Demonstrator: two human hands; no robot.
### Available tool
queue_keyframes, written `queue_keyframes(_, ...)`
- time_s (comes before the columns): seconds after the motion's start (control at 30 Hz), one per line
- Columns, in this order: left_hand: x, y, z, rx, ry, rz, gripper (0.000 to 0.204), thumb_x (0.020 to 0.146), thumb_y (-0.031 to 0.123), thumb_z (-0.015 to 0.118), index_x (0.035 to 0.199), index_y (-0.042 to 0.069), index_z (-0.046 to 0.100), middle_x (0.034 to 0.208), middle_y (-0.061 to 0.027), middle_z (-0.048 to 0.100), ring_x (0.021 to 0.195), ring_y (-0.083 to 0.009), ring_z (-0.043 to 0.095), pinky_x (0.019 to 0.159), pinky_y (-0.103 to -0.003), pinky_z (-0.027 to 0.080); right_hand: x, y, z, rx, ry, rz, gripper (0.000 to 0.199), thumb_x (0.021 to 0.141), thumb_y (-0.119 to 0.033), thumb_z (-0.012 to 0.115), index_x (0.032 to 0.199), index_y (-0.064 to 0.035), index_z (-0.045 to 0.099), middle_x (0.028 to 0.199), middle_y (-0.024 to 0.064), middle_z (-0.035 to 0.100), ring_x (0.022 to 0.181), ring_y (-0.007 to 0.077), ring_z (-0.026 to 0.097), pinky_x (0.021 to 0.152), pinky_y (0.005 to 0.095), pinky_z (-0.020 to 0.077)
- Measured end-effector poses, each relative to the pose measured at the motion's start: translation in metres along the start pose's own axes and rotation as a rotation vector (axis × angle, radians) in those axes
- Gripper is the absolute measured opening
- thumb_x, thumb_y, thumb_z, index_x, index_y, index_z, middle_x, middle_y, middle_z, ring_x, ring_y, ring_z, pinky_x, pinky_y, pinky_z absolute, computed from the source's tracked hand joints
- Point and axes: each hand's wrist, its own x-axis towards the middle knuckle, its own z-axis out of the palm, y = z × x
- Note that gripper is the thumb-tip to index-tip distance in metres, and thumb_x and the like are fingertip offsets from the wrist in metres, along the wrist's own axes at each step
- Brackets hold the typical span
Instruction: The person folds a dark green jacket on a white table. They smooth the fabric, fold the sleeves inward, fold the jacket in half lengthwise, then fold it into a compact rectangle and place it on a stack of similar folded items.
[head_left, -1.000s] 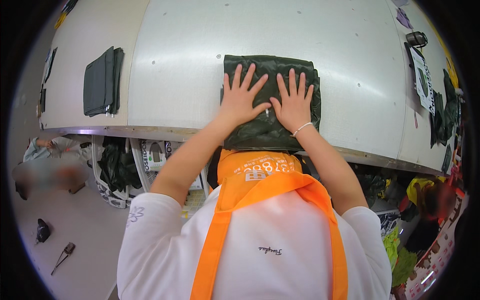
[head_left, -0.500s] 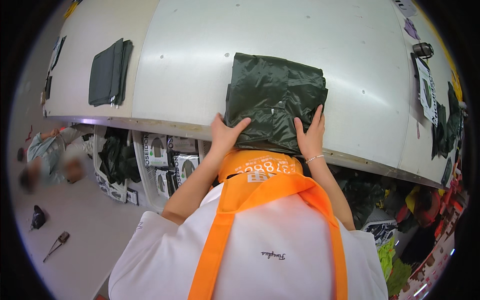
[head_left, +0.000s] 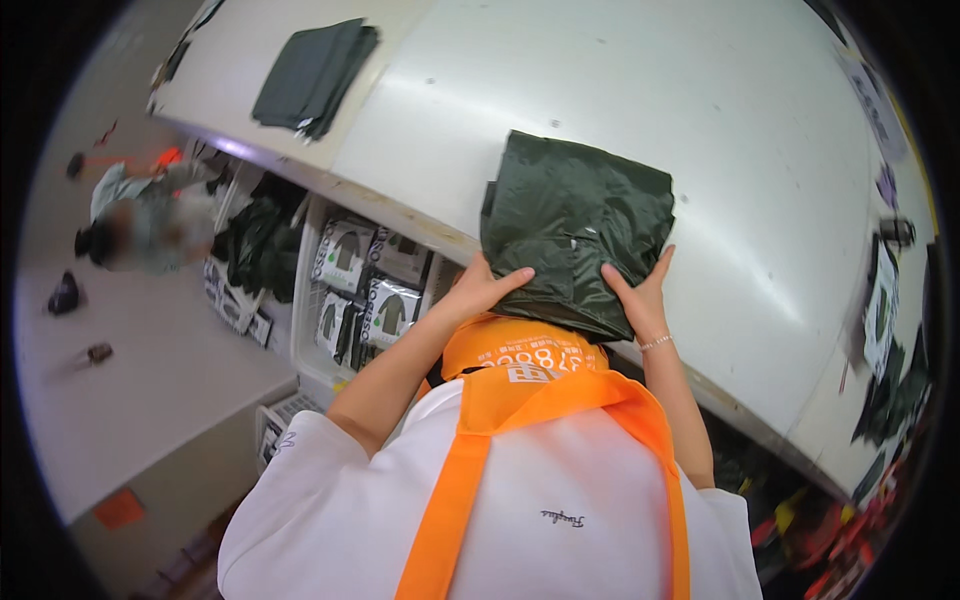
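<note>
Clearly, the folded dark green cloth (head_left: 590, 205) lies mostly on the far side of both hands, over the near edge of the table (head_left: 760, 240). The left hand (head_left: 484, 288) grips its near left corner, the right hand (head_left: 646, 300) its near right side, thumbs on top. Nearly square, it shows no clear long axis.

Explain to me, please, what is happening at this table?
Someone in an orange apron is handling a folded dark green bundle at the near edge of the pale table. The left grip and the right grip hold its near corners, each thumb on top. A stack of folded dark pieces lies farther left on the table, untouched by either grip.
</note>
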Motion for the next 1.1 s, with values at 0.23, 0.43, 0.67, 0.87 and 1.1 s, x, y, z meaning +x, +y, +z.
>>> queue_keyframes(0.23,0.032,0.003,-0.047,0.490,0.277,-0.173,0.076,0.071,0.028,0.078,0.120,-0.012,0.036,0.114,-0.0294,0.053,0.108,-0.0403,0.054,0.090,-0.041,0.045,0.046,-0.040,0.092,-0.453,0.096,-0.318,0.110,0.071,-0.003,0.074,0.149,-0.0148,-0.003,0.143,0.0305,0.023,0.130,0.0393,0.034,0.105,0.0367,0.0333)
queue_keyframes(0.43,0.140,0.008,-0.092,0.788,0.503,-0.073,0.035,0.083,0.017,0.063,0.107,-0.002,0.046,0.107,-0.0214,0.055,0.103,-0.0353,0.055,0.088,-0.042,0.046,0.088,-0.149,0.206,-0.946,0.050,-0.624,0.067,0.080,-0.035,0.067,0.141,-0.0312,0.038,0.136,0.0415,0.024,0.112,0.0539,0.045,0.089,0.0458,0.0454)
queue_keyframes(0.67,0.181,-0.058,-0.090,0.624,0.258,0.578,0.051,0.089,0.042,0.051,0.126,0.008,0.048,0.128,-0.0119,0.053,0.110,-0.0299,0.053,0.091,-0.036,0.044,0.140,-0.190,0.315,-1.763,-0.040,-0.396,0.058,0.082,-0.049,0.059,0.132,-0.0201,0.051,0.142,0.0344,0.027,0.108,0.0452,0.045,0.086,0.0536,0.0411)
queue_keyframes(0.87,0.156,0.044,-0.213,0.550,-0.535,0.185,0.029,0.083,0.030,0.062,0.083,0.001,0.069,0.081,-0.0163,0.067,0.075,-0.0274,0.064,0.070,-0.038,0.049,0.169,-0.139,0.317,-1.931,-0.009,-0.646,0.047,0.084,-0.027,0.054,0.128,-0.0094,0.053,0.137,0.0283,0.038,0.109,0.0425,0.042,0.090,0.0529,0.0331)
queue_keyframes(1.1,0.279,0.013,-0.421,1.187,0.691,0.193,0.058,0.085,0.031,0.060,0.136,0.008,0.043,0.146,-0.0153,0.034,0.134,-0.0303,0.033,0.108,-0.045,0.027,0.173,-0.189,0.290,-1.753,-0.290,-0.639,0.078,0.064,-0.027,0.069,0.136,-0.0113,0.044,0.134,0.0314,0.039,0.114,0.0400,0.042,0.096,0.0459,0.0326)
